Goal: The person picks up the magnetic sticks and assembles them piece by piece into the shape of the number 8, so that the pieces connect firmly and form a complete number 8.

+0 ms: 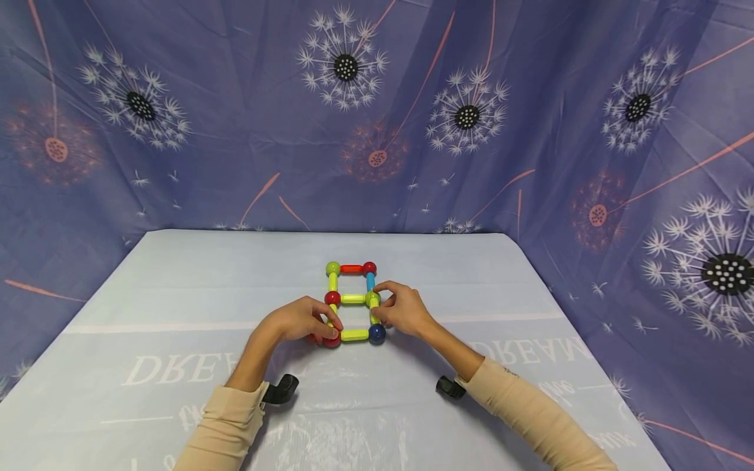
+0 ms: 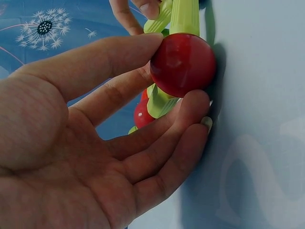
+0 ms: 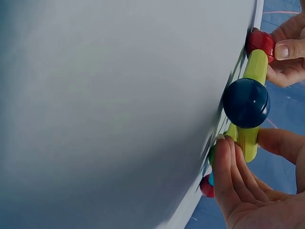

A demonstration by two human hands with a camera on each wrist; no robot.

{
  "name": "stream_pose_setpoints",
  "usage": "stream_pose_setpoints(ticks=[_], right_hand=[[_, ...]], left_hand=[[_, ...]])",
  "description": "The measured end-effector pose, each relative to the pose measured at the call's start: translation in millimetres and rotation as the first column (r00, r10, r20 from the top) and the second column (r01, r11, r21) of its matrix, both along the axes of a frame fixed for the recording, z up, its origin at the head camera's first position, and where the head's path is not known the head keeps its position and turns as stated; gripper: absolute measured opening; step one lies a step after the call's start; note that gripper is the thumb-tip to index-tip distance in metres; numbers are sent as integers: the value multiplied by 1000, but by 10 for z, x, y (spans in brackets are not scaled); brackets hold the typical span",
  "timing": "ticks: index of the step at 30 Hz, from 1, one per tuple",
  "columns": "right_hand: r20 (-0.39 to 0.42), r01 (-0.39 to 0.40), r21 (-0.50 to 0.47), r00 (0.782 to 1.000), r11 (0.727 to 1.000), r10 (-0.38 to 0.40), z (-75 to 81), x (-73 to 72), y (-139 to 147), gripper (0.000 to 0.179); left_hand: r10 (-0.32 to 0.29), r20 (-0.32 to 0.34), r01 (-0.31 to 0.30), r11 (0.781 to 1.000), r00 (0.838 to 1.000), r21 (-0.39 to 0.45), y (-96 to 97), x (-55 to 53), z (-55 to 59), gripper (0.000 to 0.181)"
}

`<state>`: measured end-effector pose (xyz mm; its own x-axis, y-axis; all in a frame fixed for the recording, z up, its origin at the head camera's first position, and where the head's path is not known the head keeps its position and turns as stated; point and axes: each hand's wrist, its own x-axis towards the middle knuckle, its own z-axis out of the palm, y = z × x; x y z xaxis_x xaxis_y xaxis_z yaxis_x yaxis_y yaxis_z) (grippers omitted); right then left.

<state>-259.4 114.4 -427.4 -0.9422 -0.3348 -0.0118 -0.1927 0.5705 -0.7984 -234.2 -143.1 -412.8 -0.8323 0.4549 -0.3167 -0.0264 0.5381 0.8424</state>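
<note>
A ladder-like frame of coloured rods and balls lies flat on the table, two squares joined. Its near left corner is a red ball (image 2: 183, 64), which my left hand (image 1: 303, 320) pinches between thumb and fingers. My right hand (image 1: 403, 311) grips the yellow-green rod (image 3: 248, 143) on the near right side, between the dark blue ball (image 1: 377, 333) and a green ball (image 1: 372, 299). Another yellow-green rod (image 1: 355, 335) links the red and blue balls at the near edge. The far square has a red rod (image 1: 351, 269) and a blue rod (image 1: 370, 282).
The frame rests on a pale table cover (image 1: 194, 281) printed with lettering. Behind and to the sides hangs a purple-blue curtain (image 1: 247, 98) with dandelion patterns. Black wrist mounts (image 1: 281, 390) stick out from both beige sleeves (image 1: 530, 412).
</note>
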Motion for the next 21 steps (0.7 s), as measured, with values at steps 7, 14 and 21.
stream_pose_setpoints(ticks=[7,14,21], right_hand=[[10,2,17,1000,1000,-2,-10,-13,12,50],[10,-3,22,1000,1000,3,-17,-21,24,51],[26,-7,33,1000,999,7,-16,-20,30,52]], left_hand=[[-7,8,8,1000,1000,-8,-7,-1,11,16],[0,-1,0,1000,1000,-9,4,5,29,18],[2,0,-2,1000,1000,-7,4,4,25,17]])
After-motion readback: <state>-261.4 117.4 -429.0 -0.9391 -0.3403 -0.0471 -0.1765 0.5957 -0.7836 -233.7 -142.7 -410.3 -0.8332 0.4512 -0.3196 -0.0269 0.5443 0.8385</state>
